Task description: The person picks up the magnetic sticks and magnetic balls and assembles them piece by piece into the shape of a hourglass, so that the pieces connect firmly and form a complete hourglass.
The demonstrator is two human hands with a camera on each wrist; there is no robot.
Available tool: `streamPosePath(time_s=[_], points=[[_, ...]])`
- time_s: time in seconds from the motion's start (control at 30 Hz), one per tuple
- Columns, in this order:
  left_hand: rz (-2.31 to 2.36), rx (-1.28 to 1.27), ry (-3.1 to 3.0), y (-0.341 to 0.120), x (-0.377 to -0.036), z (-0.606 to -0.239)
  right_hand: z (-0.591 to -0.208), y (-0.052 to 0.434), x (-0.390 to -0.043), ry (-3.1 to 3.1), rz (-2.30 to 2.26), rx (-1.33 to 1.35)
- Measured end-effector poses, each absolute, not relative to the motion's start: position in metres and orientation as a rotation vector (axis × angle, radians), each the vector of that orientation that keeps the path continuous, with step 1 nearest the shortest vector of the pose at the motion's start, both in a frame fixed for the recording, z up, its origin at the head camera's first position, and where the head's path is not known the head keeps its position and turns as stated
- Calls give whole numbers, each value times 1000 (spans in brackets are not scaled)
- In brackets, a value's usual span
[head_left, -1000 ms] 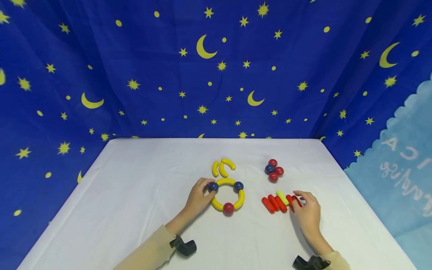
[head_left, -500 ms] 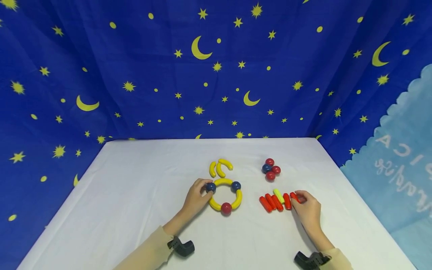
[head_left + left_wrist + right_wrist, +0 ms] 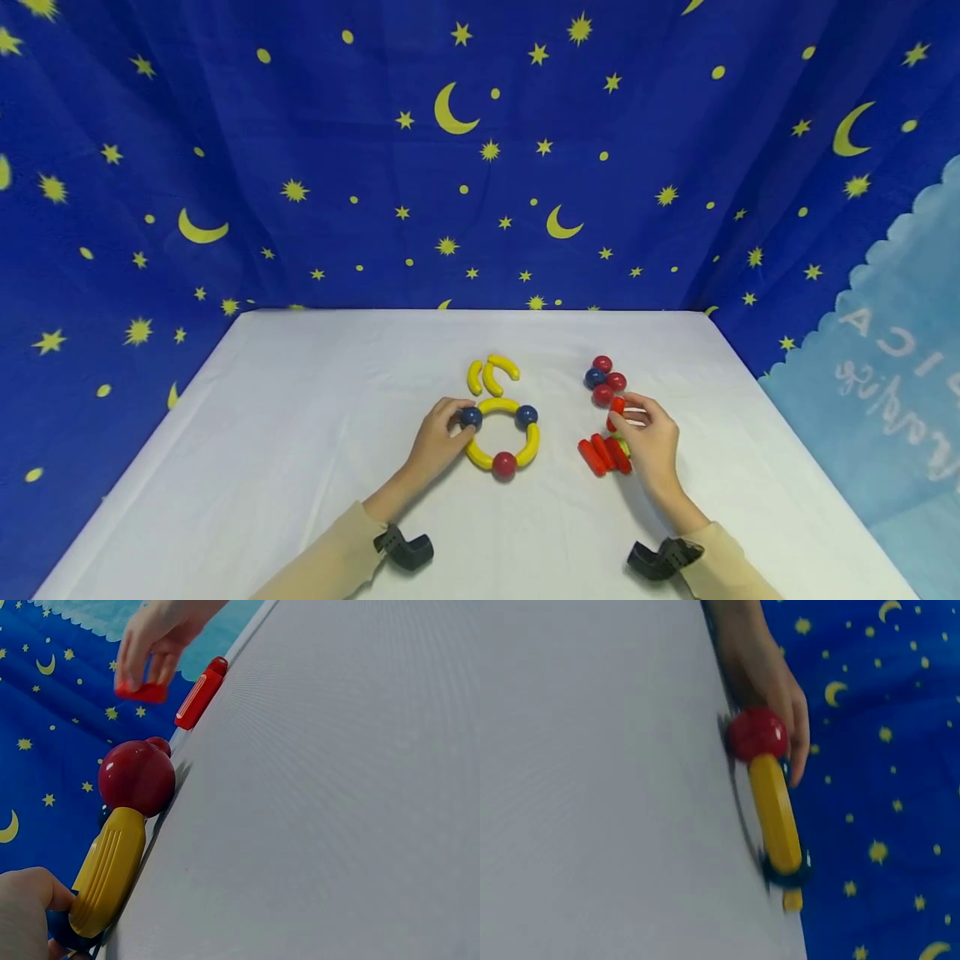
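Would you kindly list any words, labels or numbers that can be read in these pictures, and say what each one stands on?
"ICA": pale capitals on the light blue cloth at the right of the head view, cut off by the picture's edge.
A line of pale slanted script below it: too faint and blurred to read.
The toy pieces, the white table and the starry backdrop carry no writing.

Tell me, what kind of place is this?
Probably a staged tabletop play set, not a home: a white-covered table, a blue star-and-moon curtain as backdrop, and colourful toy pieces such as the yellow ring with balls.
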State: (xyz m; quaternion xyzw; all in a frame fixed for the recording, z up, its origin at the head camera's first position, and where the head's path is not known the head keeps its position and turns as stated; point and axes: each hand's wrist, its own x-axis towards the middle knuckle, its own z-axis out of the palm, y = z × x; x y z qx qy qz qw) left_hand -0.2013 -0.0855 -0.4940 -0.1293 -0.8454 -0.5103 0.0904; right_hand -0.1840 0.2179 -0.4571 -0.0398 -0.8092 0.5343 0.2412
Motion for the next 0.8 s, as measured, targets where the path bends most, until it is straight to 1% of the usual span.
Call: streamPosePath(time_s=[0.1, 0.3, 0.4, 0.57, 0.8], points=[[-1534, -398, -2508, -84, -202, -493, -454, 199, -191, -2179, 1536, 1], [-1542, -376, -2537, -83, -201, -494, -427, 157, -187, -2205, 1571, 241], [-1533, -381, -2543, -84, -201, -496, -427, 145, -192, -2226, 1629, 289], [-1511, -386, -2553, -84, -200, -496, -437, 134, -199, -2270, 1643, 341], [-1500, -455, -2521, -88, -201, -495, -464, 133, -214, -2335, 1614, 329]])
